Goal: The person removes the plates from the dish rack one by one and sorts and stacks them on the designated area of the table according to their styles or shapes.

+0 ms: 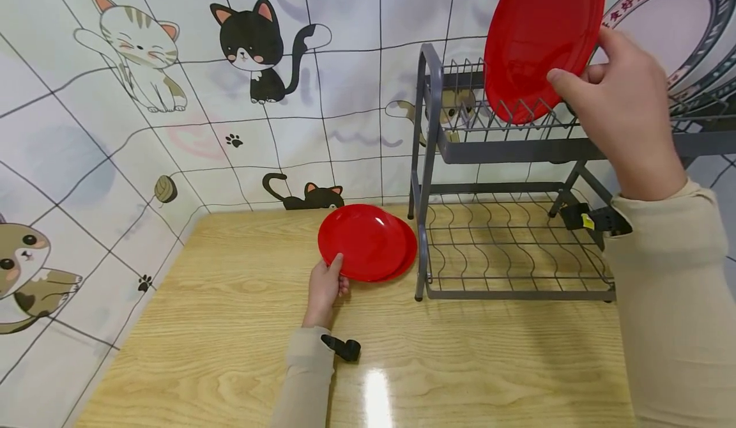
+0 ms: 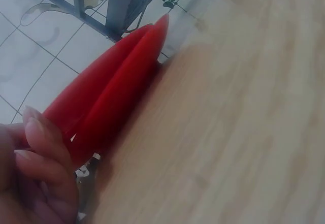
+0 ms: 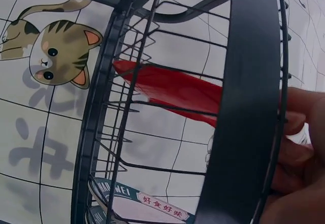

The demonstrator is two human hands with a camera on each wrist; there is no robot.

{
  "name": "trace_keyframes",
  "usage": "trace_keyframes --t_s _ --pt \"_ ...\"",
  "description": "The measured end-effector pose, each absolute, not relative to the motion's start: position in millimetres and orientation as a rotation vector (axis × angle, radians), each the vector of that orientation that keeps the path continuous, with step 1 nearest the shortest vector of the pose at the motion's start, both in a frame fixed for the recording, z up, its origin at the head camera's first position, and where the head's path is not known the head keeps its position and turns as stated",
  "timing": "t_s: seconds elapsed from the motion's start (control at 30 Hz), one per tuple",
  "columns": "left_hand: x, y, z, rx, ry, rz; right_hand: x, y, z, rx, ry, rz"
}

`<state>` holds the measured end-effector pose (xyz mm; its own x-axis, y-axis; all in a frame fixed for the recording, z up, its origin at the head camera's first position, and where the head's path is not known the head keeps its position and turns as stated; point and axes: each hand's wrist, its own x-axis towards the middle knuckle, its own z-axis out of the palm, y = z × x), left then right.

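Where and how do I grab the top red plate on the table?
Probably pinch the top red plate by its front-left rim, coming from the near side, like the left hand. It sits shifted left over the lower plate, so that rim sticks out.

On the white round plate with a broad dark rim [image 1: 681,19], pale capitals read "HAO SHI", with further letters along the curve that are hard to make out. A pale rounded panel [image 1: 631,3] on the same rim bears red Chinese characters, the last three legible as "食好味".

In the right wrist view, a white round plate with a green rim [image 3: 134,210] shows "WEI" in pale capitals, the letters before it partly crossed by wire and seemingly "HAO"; its pale panel [image 3: 162,206] reads "好食好味" in red. A small yellow label [image 1: 587,221] on the black wrist device [image 1: 608,221] is too small to read.
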<state>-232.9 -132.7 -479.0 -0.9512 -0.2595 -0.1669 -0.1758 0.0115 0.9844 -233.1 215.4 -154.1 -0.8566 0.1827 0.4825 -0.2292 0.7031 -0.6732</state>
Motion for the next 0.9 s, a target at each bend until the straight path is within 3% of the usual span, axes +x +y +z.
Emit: trace_keyframes --t_s 0.9 --pt "-236.3 -132.1 -481.7 0.411 -2.227 -2.14 -243.6 214.0 -147.0 -0.073 -2.544 0.862"
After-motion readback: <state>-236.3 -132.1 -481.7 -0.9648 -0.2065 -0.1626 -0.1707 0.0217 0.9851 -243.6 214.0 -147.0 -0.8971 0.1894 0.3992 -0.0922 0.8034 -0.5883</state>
